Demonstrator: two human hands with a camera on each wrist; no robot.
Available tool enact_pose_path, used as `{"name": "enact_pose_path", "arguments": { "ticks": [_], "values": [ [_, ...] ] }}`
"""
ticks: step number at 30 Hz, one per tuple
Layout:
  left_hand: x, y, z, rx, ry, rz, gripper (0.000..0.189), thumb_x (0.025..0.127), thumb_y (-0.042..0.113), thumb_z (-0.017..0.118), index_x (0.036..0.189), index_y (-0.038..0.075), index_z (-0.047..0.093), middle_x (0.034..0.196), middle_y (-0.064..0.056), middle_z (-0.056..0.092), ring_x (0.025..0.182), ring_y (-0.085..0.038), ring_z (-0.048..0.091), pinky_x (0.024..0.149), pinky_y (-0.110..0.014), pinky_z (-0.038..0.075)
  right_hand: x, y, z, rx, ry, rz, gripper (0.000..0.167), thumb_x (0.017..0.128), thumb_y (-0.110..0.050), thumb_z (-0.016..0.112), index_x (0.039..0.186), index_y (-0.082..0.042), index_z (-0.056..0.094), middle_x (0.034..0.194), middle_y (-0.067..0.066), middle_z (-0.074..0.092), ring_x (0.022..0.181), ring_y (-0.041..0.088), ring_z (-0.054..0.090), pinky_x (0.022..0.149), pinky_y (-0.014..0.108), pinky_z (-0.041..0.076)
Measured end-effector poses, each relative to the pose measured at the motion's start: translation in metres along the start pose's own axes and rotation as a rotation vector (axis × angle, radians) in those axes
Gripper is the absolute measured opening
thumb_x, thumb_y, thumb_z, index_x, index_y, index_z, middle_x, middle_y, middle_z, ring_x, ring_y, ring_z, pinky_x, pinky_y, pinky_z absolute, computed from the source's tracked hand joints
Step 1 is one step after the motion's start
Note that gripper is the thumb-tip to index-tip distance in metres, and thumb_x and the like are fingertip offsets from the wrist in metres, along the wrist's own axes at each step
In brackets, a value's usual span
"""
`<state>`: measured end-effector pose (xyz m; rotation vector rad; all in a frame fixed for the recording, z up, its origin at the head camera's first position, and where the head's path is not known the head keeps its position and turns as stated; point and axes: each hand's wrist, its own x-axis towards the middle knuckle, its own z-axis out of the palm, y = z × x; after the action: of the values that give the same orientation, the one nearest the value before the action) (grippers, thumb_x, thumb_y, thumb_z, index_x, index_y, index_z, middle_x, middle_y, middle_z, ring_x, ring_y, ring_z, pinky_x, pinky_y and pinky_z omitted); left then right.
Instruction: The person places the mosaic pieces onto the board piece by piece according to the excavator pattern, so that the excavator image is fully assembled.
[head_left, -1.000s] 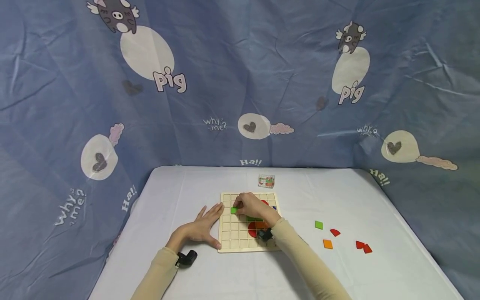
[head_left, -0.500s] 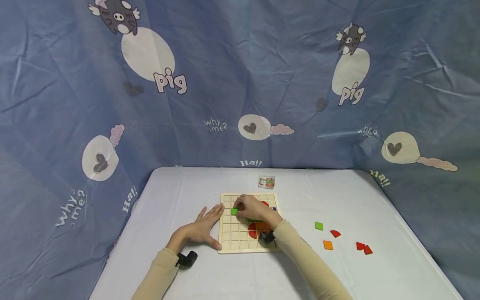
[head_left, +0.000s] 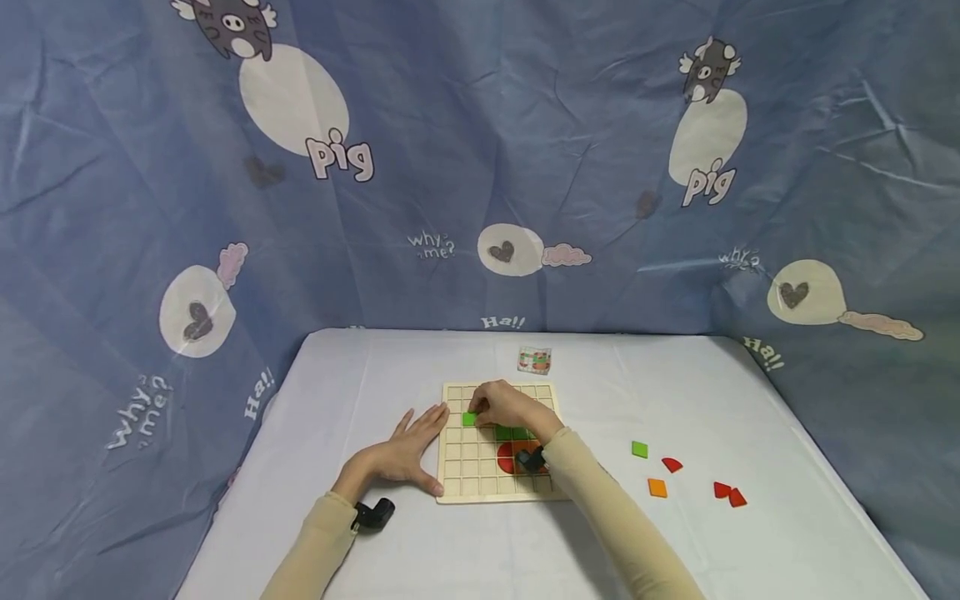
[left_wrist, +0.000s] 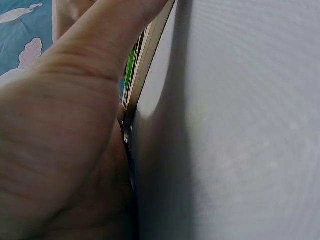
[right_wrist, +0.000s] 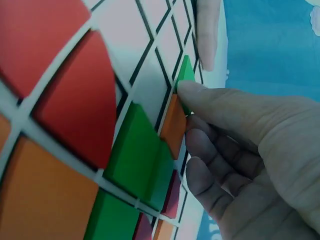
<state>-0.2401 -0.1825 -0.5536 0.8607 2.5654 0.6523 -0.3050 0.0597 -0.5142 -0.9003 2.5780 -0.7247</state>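
My right hand (head_left: 508, 403) pinches a green square tile (head_left: 468, 419) at the upper left of a pale wooden grid board (head_left: 456, 485). In the right wrist view the thumb presses on that green tile (right_wrist: 186, 70), right beside an orange tile (right_wrist: 173, 125); the other fingers curl below. Spread out flat, my left hand (head_left: 401, 457) steadies the board's left edge, fingertips at the top and thumb low down. Red pieces (head_left: 506, 458) and green tiles (head_left: 512, 433) sit in the grid, partly hidden by the right hand and its wrist camera.
A small printed card (head_left: 534, 360) lies behind the board. On the white table to the right are a loose green square (head_left: 639, 449), an orange square (head_left: 657, 487) and several red wedges (head_left: 672, 464). A blue patterned cloth (head_left: 420, 167) hangs behind the table.
My right hand stays at the green tile and has shifted only slightly; a little more of the green row below it shows. The left hand keeps its place on the board's edge.
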Motion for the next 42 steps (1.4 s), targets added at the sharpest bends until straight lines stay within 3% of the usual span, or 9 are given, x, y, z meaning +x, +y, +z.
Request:
{"name": "enact_pose_path", "arguments": {
  "ticks": [7, 13, 19, 30, 36, 42],
  "values": [
    [-0.001, 0.0, -0.004, -0.003, 0.001, -0.001, 0.134, 0.063, 0.067, 0.077, 0.155, 0.009, 0.0, 0.164, -0.008, -0.006, 0.151, -0.026, -0.007, 0.119, -0.054, -0.013, 0.008, -0.01, -0.003, -0.182, -0.028, -0.015, 0.015, 0.085, -0.012, 0.074, 0.099, -0.01, 0.071, 0.097, -0.002, 0.068, 0.086, 0.007, 0.061, 0.077, 0.02, 0.053],
    [0.0, -0.001, -0.001, -0.012, -0.002, 0.018, 0.133, 0.064, 0.065, 0.078, 0.155, 0.006, 0.001, 0.164, -0.01, -0.005, 0.151, -0.028, -0.006, 0.119, -0.056, -0.012, 0.01, -0.017, 0.0, -0.247, -0.063, 0.022, 0.022, 0.085, -0.02, 0.075, 0.104, -0.011, 0.07, 0.096, -0.002, 0.068, 0.085, 0.007, 0.061, 0.077, 0.02, 0.053],
    [0.0, -0.001, -0.003, -0.026, 0.0, 0.021, 0.132, 0.065, 0.065, 0.078, 0.155, 0.008, 0.001, 0.164, -0.007, -0.007, 0.151, -0.027, -0.008, 0.118, -0.054, -0.015, 0.006, -0.025, 0.002, -0.353, -0.038, 0.005, 0.015, 0.087, -0.015, 0.072, 0.1, -0.008, 0.072, 0.099, 0.003, 0.07, 0.087, 0.012, 0.066, 0.073, 0.022, 0.055],
    [-0.002, -0.002, 0.0, -0.04, -0.004, 0.013, 0.132, 0.064, 0.064, 0.078, 0.155, 0.008, 0.001, 0.164, -0.008, -0.006, 0.151, -0.027, -0.007, 0.118, -0.055, -0.014, 0.005, -0.014, 0.005, -0.289, 0.004, -0.061, 0.018, 0.084, -0.016, 0.074, 0.099, -0.007, 0.07, 0.095, 0.002, 0.069, 0.082, 0.009, 0.063, 0.071, 0.019, 0.053],
    [-0.001, -0.001, -0.002, -0.043, 0.0, 0.008, 0.132, 0.064, 0.065, 0.078, 0.156, 0.008, 0.001, 0.164, -0.007, -0.006, 0.151, -0.026, -0.008, 0.118, -0.054, -0.015, 0.01, -0.006, 0.001, -0.17, -0.063, 0.007, 0.026, 0.082, -0.018, 0.077, 0.105, -0.011, 0.067, 0.095, -0.003, 0.064, 0.083, 0.006, 0.058, 0.076, 0.02, 0.052],
    [0.0, 0.0, -0.001, -0.039, -0.006, 0.008, 0.133, 0.064, 0.066, 0.077, 0.155, 0.009, 0.0, 0.164, -0.007, -0.006, 0.151, -0.026, -0.008, 0.118, -0.054, -0.014, 0.013, 0.001, 0.001, -0.066, -0.103, 0.064, 0.029, 0.078, -0.024, 0.081, 0.099, -0.015, 0.063, 0.089, -0.006, 0.061, 0.077, 0.006, 0.055, 0.071, 0.02, 0.05]
  ]
}}
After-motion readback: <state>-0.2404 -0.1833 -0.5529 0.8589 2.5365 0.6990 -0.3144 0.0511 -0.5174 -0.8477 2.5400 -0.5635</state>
